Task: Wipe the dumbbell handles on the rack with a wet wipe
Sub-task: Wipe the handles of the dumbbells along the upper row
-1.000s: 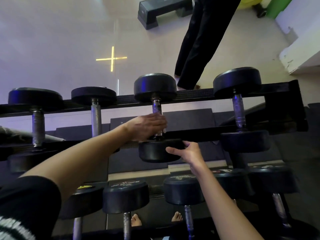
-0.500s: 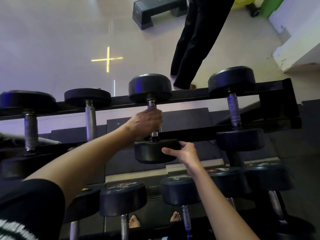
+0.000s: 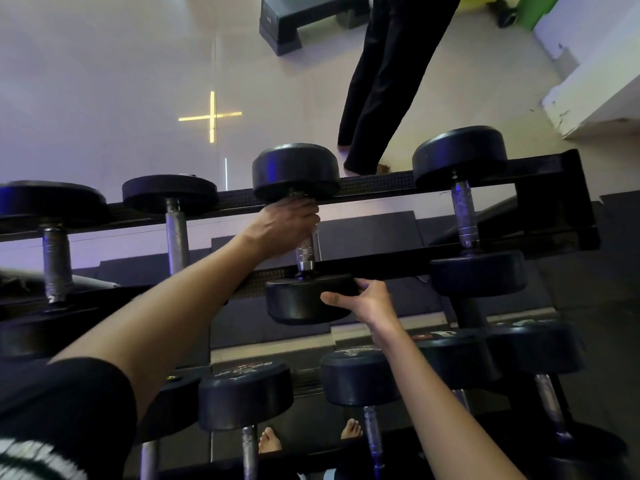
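A black steel two-tier dumbbell rack (image 3: pixel 381 263) stands on a pale gym floor, seen from above and behind. The left hand (image 3: pixel 284 226) reaches forward from a black sleeve. It is wrapped tightly round the upper part of the knurled silver metal handle (image 3: pixel 306 252) of a black round-headed rubber dumbbell (image 3: pixel 296 171). That dumbbell lies third from the left on the top tier, across both rails, and the fist sits just under its far head. Whether a wipe lies inside the grip cannot be told. The right hand (image 3: pixel 367 301) clasps the rim of the same dumbbell's near head, thumb along the front face, fingers hooked over the top edge. A matching neighbour dumbbell (image 3: pixel 464 213) rests to the right and two more to the left. Further lower dumbbells (image 3: pixel 244 396) fill the tier below, with bare feet (image 3: pixel 270 441) showing beneath. Beyond the rack stand legs in black trousers (image 3: pixel 388 81), near a dark step platform (image 3: pixel 298 19) and a yellow cross of light (image 3: pixel 211 116)
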